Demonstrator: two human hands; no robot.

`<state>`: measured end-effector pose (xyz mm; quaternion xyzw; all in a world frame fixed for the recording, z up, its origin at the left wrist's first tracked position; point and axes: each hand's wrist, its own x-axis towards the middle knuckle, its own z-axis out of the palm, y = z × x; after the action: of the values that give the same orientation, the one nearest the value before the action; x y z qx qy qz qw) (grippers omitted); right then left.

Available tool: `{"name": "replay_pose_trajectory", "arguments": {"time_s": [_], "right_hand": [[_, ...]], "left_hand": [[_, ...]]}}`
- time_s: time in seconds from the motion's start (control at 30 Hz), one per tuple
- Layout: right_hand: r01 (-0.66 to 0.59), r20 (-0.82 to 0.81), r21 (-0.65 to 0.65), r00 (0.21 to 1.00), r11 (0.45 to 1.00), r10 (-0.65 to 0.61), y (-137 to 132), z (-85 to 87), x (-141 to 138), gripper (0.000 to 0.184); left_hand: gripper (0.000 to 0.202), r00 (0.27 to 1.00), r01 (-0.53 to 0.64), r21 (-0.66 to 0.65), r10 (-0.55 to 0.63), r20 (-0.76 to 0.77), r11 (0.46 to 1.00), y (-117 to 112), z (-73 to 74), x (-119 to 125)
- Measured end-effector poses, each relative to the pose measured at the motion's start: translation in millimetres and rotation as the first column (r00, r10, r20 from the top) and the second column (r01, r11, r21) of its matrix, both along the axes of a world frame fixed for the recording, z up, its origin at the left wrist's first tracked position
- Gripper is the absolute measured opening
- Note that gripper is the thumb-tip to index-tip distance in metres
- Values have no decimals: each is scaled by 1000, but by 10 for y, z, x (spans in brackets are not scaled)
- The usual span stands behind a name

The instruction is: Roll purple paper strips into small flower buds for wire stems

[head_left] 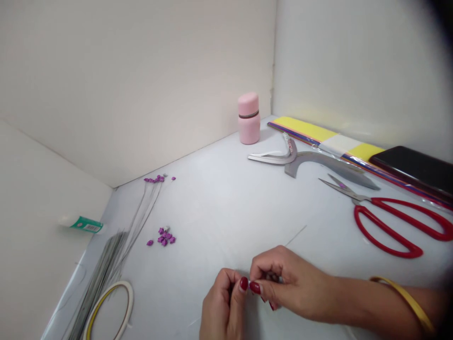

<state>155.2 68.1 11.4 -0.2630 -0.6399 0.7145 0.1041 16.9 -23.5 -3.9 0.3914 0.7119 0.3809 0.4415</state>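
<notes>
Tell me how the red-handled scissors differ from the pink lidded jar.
The red-handled scissors lie flat on the white table, while the pink lidded jar stands upright near the back corner. The scissors are long, with bright red loop handles and metal blades; the jar is short and rounded, pale pink with a dark band below its lid. Both rest on the same table.

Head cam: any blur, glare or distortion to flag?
Head view: light is soft and even, with only a faint shadow beside the pink jar. A dark vignette covers the top-right corner, and wide-angle bowing shows toward the edges. The left hand and right hand look slightly soft.
</notes>
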Motion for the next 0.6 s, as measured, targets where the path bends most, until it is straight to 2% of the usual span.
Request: {"name": "replay_pose_trajectory", "arguments": {"time_s": [0.07,0.13,0.17,0.23,0.3,0.37,0.43,0.6], "right_hand": [[-10,0,-7,1000,1000,10,1,0,0,15],[-13,5,-9,1000,1000,14,4,0,-4,15],[-12,6,-12,1000,1000,12,4,-2,-8,15],[-10,-3,-31,1000,999,10,1,-10,-16,16],[-15,-35,-75,999,997,13,-5,-19,-23,18],[-15,-65,-128,998,992,7,-8,-23,-28,20],[5,-67,-154,998,988,-15,-3,-19,-29,22],[49,-17,-144,999,988,-52,22,-7,-17,25]], "left_hand": [[39,986,-26,-15,23,-162,1000,-8,13,19],[40,982,-46,-7,44,-181,999,-6,28,27],[41,993,-43,-16,41,-113,999,0,35,25],[45,992,-17,-54,24,127,998,18,46,8],[47,921,-15,-82,46,387,997,39,59,-17],[46,830,-39,-81,77,553,996,57,82,-39],[42,781,-45,-90,91,617,995,66,115,-53],[37,786,-72,-160,155,598,984,66,161,-55]]}}
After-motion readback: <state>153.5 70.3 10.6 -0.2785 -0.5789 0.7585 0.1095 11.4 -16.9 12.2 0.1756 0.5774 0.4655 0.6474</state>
